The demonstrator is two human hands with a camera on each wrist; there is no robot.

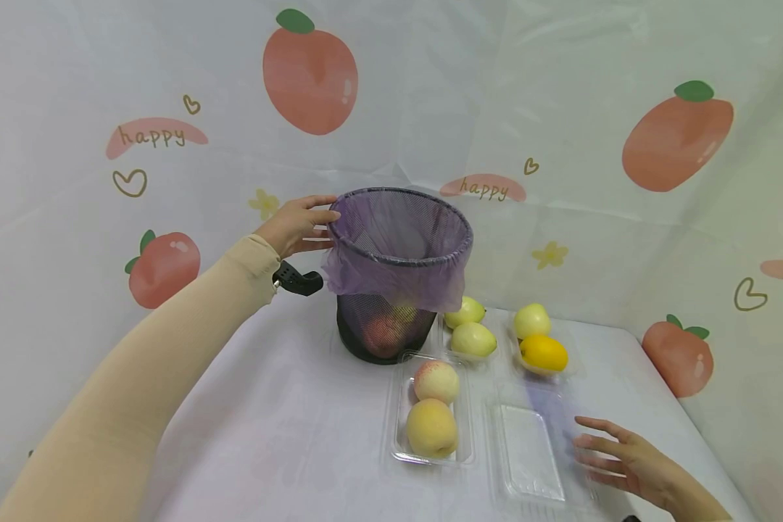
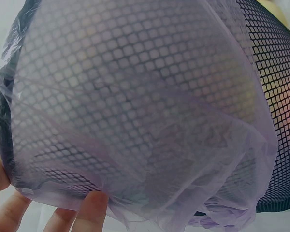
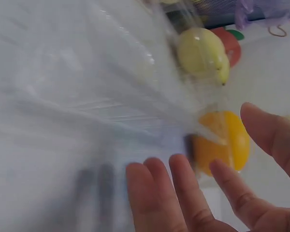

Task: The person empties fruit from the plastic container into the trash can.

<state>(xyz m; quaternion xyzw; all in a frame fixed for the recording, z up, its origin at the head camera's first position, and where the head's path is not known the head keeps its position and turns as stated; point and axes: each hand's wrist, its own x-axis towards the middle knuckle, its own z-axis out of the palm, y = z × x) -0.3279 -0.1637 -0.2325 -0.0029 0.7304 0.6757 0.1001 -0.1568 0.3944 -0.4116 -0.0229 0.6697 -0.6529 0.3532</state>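
Tabletop (image 1: 287, 435) under a white cloth, fruit-print backdrop (image 1: 561, 109) behind. Black mesh bin (image 1: 391, 326) stands upright back-centre, lined with a purple bag (image 1: 398, 268) folded over the rim; a reddish fruit and a yellow-green one show through the mesh at the bottom.

Left hand (image 1: 295, 225) rests against the bin's left rim, fingers nearly straight and lying on the bag fold; left wrist view shows fingertips (image 2: 89, 210) touching the plastic, not curled round it. Looks like steadying. To do it well: keep the press light and sideways on the rim so the bin stays upright and the bag doesn't slip off.

Empty clear tray (image 1: 528, 453) lies front-right. Right hand (image 1: 616, 453) hovers just beside its right edge, fingers spread, nothing held; contact with the tray can't be told. Judgement: come in flat and low to pinch the thin rim, since this tray would slide or flex easily.

Tray with two peaches (image 1: 433, 413) sits left of the empty one, just in front of the bin. Two pale green fruits (image 1: 470, 326) lie right of the bin base. Further right, a green fruit (image 1: 531, 319) and an orange-yellow fruit (image 1: 544, 353) touching, well beyond the right hand.
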